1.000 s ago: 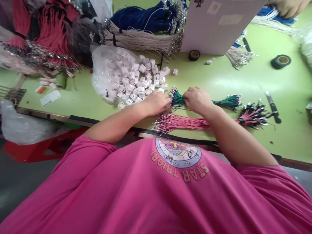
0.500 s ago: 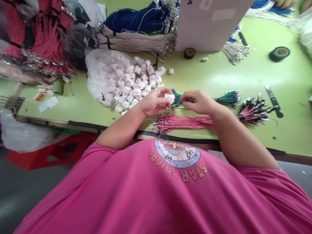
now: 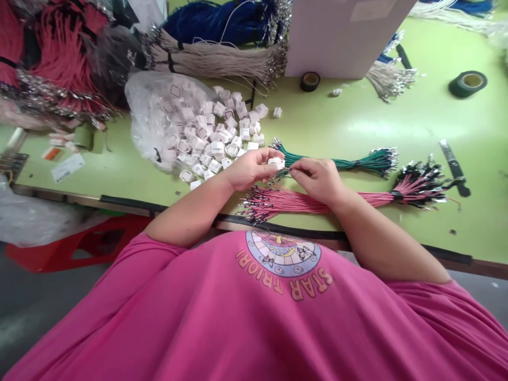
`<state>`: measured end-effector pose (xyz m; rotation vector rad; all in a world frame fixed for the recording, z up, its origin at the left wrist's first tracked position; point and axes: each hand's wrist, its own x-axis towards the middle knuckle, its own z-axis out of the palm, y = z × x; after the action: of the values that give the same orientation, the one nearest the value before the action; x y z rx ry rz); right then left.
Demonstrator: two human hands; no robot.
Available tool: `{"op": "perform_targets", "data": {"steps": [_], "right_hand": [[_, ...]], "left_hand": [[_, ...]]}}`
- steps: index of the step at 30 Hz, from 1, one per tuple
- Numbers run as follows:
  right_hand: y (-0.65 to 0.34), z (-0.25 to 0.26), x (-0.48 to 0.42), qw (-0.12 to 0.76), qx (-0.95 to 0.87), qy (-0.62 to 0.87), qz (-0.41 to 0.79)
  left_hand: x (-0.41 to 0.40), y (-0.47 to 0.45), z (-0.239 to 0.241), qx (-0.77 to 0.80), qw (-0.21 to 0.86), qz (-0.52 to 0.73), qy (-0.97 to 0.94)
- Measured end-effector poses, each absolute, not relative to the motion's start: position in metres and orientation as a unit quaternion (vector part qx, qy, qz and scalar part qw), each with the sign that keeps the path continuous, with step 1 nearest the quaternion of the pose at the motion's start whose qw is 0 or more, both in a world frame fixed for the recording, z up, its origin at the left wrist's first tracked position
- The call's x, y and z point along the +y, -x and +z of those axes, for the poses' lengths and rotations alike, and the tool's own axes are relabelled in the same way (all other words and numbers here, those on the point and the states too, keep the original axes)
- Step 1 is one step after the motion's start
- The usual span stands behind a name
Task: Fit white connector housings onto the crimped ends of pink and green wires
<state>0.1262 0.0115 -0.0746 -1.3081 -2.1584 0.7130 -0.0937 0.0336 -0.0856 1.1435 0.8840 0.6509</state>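
Note:
Between the thumb and fingers of my left hand (image 3: 250, 169) is a small white plastic connector housing (image 3: 277, 162). My right hand (image 3: 320, 179) is closed in a pinch just to the right of it, on the end of a thin wire whose colour is hard to make out. The wire's tip points at the housing; whether it touches is too small to tell. Behind my hands lies a bundle of green wires (image 3: 341, 163) with metal terminals. A bundle of pink wires (image 3: 373, 199) passes under my right hand, its left ends fanned out near my left wrist.
Many loose white housings (image 3: 216, 149) spill from a clear plastic bag (image 3: 145, 127) on the left. Blue wires (image 3: 214, 24), white wires (image 3: 222, 62) and a pale box (image 3: 325, 39) stand behind. Tape rolls (image 3: 468, 83) and a dark-handled blade (image 3: 455, 168) lie right.
My right hand has come away from the green bundle, slightly down and closer to the housing, with a wire end in its pinch. My left hand still holds the housing. The whole view has shifted slightly.

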Motion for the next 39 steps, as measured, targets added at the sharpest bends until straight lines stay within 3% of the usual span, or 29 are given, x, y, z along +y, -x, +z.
{"op": "perform_targets", "data": {"steps": [10, 18, 26, 32, 36, 39], "right_hand": [[-0.128, -0.070, 0.008, 0.203, -0.811, 0.508, 0.209], [-0.122, -0.077, 0.006, 0.143, -0.846, 0.494, 0.142], [-0.120, -0.082, 0.008, 0.247, -0.824, 0.481, 0.169], [-0.119, -0.084, 0.009, 0.210, -0.845, 0.462, 0.170], [-0.123, -0.072, 0.008, 0.222, -0.846, 0.471, 0.118], [-0.121, -0.067, 0.005, 0.151, -0.866, 0.464, 0.106]], "left_hand": [[0.026, 0.091, -0.078, 0.404, 0.696, 0.273, -0.527], [0.025, 0.088, -0.086, 0.426, 0.616, 0.278, -0.601], [0.023, 0.086, -0.085, 0.435, 0.607, 0.298, -0.594], [0.024, 0.085, -0.083, 0.419, 0.614, 0.288, -0.603], [0.030, 0.089, -0.082, 0.449, 0.565, 0.322, -0.613], [0.033, 0.090, -0.081, 0.480, 0.512, 0.342, -0.624]]}}
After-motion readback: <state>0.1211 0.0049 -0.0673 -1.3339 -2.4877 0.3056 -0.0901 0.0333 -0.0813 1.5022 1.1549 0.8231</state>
